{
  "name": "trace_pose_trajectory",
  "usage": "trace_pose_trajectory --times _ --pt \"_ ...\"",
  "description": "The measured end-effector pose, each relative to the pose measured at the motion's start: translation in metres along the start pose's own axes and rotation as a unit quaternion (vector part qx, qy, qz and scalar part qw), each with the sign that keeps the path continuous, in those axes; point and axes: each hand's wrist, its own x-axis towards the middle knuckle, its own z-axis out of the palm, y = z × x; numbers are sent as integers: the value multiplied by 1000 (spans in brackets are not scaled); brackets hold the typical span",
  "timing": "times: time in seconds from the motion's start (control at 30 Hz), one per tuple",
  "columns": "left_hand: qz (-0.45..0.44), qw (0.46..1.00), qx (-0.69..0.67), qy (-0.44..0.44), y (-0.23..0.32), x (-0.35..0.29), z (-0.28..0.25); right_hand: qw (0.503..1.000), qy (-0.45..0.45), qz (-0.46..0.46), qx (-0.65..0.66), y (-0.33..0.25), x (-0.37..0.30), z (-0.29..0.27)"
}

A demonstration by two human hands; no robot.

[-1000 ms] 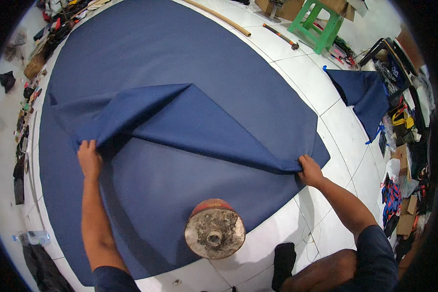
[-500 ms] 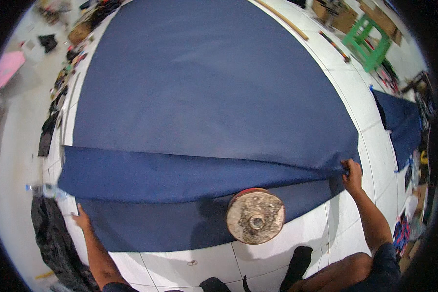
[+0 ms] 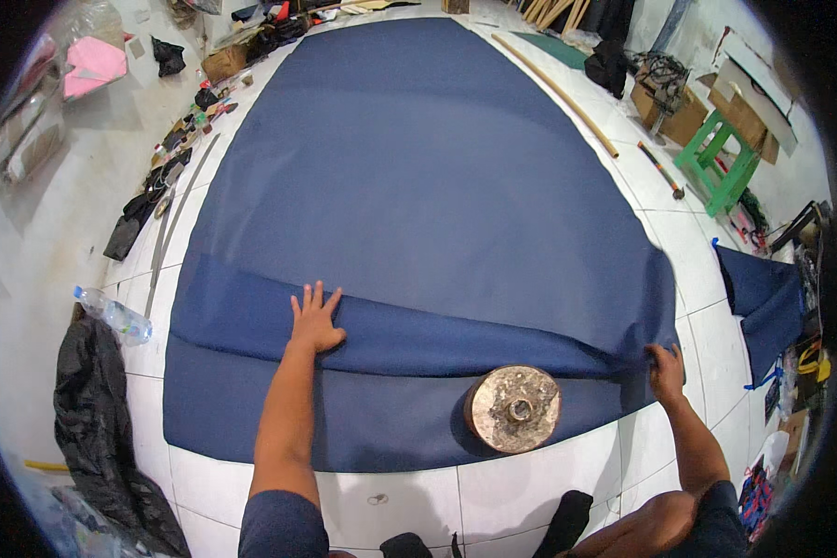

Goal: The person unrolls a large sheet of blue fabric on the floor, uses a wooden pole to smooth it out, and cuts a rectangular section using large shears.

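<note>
A large sheet of dark blue fabric (image 3: 418, 186) is spread over the tiled floor. Near me, a folded band of the same cloth (image 3: 418, 337) runs across it from left to right. My left hand (image 3: 317, 321) lies on this band with fingers spread. At the sheet's right edge, my right hand (image 3: 664, 372) pinches the cloth, which bunches up beside the fingers. Between my arms a round, worn weight (image 3: 514, 409) with a hole in its centre rests on the near strip of fabric.
A long wooden stick (image 3: 558, 93) lies along the sheet's far right edge. Beyond it stands a green plastic stool (image 3: 719, 163). To the left are a clear plastic bottle (image 3: 113, 314) and a heap of black cloth (image 3: 102, 418). More blue fabric (image 3: 761, 298) lies at right.
My left hand has moved from the sheet's lower left corner up and right onto the folded band. The band's left end now lies flatter. My right hand keeps its pinch, and the view has shifted.
</note>
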Motion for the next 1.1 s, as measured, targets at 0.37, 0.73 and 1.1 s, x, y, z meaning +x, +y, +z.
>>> trace_pose_trajectory --times 0.37,0.73,1.1 --pt "42 997 71 -13 -11 -4 -12 995 -88 27 -28 6 -21 -15" --pt "-93 987 65 113 4 -214 -117 997 27 64 -32 23 -33 -1" --pt "-309 925 -78 209 -61 -265 11 974 156 70 149 44 -11 59"
